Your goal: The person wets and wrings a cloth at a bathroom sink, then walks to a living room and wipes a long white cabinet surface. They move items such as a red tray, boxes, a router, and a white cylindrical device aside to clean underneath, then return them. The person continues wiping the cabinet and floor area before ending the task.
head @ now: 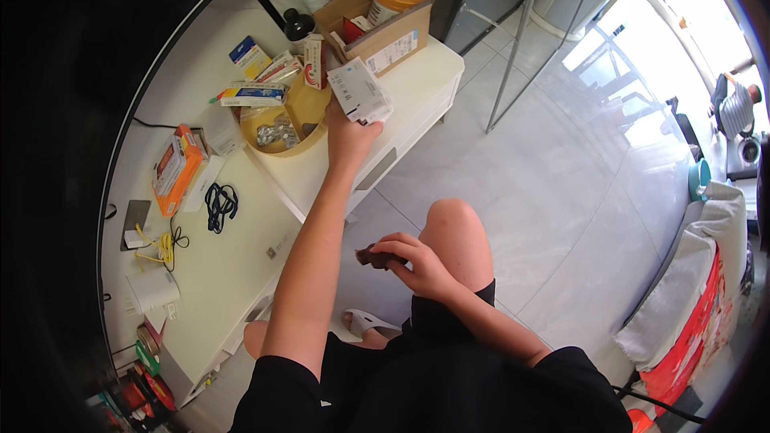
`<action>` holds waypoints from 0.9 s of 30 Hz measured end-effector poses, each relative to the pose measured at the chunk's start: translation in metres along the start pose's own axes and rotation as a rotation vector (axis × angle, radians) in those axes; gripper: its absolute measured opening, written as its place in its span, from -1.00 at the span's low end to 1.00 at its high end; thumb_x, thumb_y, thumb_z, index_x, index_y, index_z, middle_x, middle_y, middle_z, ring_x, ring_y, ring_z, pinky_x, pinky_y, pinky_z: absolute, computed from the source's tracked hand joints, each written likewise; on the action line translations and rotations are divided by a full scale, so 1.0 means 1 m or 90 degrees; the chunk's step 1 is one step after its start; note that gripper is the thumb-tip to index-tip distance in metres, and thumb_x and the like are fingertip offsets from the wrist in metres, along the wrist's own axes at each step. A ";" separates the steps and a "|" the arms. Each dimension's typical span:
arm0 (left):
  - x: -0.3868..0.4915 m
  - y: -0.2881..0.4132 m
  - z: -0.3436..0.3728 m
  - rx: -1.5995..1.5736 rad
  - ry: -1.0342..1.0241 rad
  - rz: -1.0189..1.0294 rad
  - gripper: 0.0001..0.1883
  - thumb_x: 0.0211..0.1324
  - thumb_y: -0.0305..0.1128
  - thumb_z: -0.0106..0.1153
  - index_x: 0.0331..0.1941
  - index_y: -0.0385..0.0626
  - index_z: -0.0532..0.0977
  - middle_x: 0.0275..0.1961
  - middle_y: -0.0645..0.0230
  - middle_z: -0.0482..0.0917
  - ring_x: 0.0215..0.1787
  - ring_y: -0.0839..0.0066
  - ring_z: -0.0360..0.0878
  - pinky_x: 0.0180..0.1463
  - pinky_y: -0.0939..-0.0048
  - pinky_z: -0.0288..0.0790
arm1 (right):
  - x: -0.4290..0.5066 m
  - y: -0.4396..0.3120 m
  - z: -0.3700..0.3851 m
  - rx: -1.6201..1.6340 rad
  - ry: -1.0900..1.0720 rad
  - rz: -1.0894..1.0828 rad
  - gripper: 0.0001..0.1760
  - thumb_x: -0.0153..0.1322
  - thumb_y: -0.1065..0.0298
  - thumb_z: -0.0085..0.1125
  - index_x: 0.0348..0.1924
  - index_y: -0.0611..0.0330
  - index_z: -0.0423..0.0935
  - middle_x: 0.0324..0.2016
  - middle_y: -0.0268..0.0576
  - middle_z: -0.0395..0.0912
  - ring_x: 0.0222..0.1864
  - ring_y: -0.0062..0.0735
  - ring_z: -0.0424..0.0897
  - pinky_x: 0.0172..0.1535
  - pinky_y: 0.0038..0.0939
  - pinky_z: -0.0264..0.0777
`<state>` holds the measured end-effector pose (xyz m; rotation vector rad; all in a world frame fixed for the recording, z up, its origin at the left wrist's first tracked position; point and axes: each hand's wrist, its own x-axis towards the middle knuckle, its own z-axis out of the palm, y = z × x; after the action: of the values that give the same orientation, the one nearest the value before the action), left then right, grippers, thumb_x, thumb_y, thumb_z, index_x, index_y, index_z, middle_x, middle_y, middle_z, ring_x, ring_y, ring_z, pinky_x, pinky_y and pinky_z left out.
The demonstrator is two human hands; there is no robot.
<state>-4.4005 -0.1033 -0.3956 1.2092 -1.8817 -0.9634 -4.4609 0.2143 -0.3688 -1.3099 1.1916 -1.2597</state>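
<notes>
My left hand reaches over the white cabinet top and grips white printed medicine boxes, which seem stacked together. Under and left of that hand sits a round yellow divided tray, with silver blister packs inside. A blue and white carton rests across the tray's edge, and a red and white box stands at its back. Near my knee, my right hand holds a small dark brown object; its kind is unclear.
A cardboard box with an orange-lidded tub stands at the cabinet's far end. Further left lie an orange carton, a coiled dark cord and a white router-like device. Metal rack legs rise from the floor. A person is far right.
</notes>
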 end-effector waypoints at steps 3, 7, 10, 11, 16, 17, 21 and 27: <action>-0.008 0.005 0.000 0.048 0.032 -0.006 -0.01 0.11 -0.39 0.68 0.62 -0.27 0.39 0.50 -0.20 0.59 0.52 -0.33 0.63 0.53 -0.20 0.66 | -0.004 0.001 -0.015 0.007 0.036 0.022 -0.45 0.58 0.81 0.32 0.40 0.26 0.76 0.30 -0.03 0.74 0.26 -0.06 0.80 0.26 -0.17 0.75; -0.026 0.011 -0.002 0.100 0.058 -0.055 0.00 0.17 -0.38 0.68 0.66 -0.29 0.35 0.52 -0.22 0.58 0.55 -0.35 0.63 0.53 -0.22 0.67 | 0.009 -0.010 -0.048 -0.062 0.113 0.059 -0.46 0.59 0.75 0.34 0.41 0.26 0.77 0.33 -0.03 0.77 0.35 -0.06 0.77 0.42 -0.15 0.66; -0.032 0.005 0.008 0.137 0.102 -0.005 0.03 0.20 -0.38 0.67 0.69 -0.33 0.30 0.54 -0.26 0.57 0.54 -0.38 0.63 0.54 -0.23 0.68 | 0.028 0.001 -0.073 -0.030 0.244 0.105 -0.48 0.63 0.72 0.36 0.44 0.26 0.76 0.30 -0.11 0.81 0.35 -0.19 0.76 0.40 -0.22 0.65; -0.034 0.004 0.010 0.148 0.125 0.025 0.05 0.20 -0.38 0.67 0.71 -0.35 0.28 0.54 -0.28 0.57 0.53 -0.38 0.64 0.54 -0.23 0.68 | 0.035 0.021 -0.078 0.040 0.312 0.055 -0.50 0.65 0.70 0.34 0.44 0.27 0.76 0.30 -0.14 0.83 0.34 -0.25 0.77 0.40 -0.26 0.64; -0.038 0.009 0.017 0.124 0.174 0.011 0.15 0.21 -0.40 0.68 0.76 -0.42 0.17 0.56 -0.37 0.53 0.58 -0.43 0.60 0.56 -0.24 0.68 | 0.111 0.043 -0.133 -0.016 0.466 -0.049 -0.58 0.68 0.60 0.42 0.41 0.26 0.80 0.16 -0.24 0.82 0.18 -0.45 0.73 0.30 -0.34 0.61; -0.040 0.011 0.018 0.105 0.190 0.011 0.17 0.20 -0.41 0.69 0.77 -0.43 0.14 0.58 -0.39 0.51 0.60 -0.44 0.58 0.56 -0.25 0.68 | 0.134 0.048 -0.150 -0.081 0.469 -0.096 -0.59 0.68 0.60 0.42 0.39 0.28 0.79 0.09 -0.22 0.79 0.10 -0.43 0.71 0.25 -0.32 0.61; -0.051 0.027 0.014 0.097 0.166 -0.007 0.23 0.20 -0.41 0.74 0.80 -0.40 0.09 0.65 -0.35 0.44 0.62 -0.41 0.55 0.59 -0.22 0.66 | 0.229 0.058 -0.209 -0.352 0.534 -0.186 -0.60 0.64 0.52 0.35 0.34 0.21 0.79 0.20 0.09 0.77 0.27 0.20 0.73 0.39 -0.03 0.64; -0.093 0.068 -0.008 -0.033 0.184 -0.079 0.10 0.27 -0.35 0.79 0.72 -0.32 0.22 0.48 -0.07 0.50 0.26 0.09 0.67 0.36 0.04 0.66 | 0.249 0.089 -0.201 -0.632 0.419 -0.154 -0.53 0.60 0.51 0.40 0.35 -0.08 0.79 0.29 -0.16 0.80 0.43 0.15 0.66 0.43 0.11 0.50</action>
<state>-4.3920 0.0019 -0.3480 1.3663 -1.5627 -0.8453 -4.6649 -0.0418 -0.4258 -1.8212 2.3810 -1.3625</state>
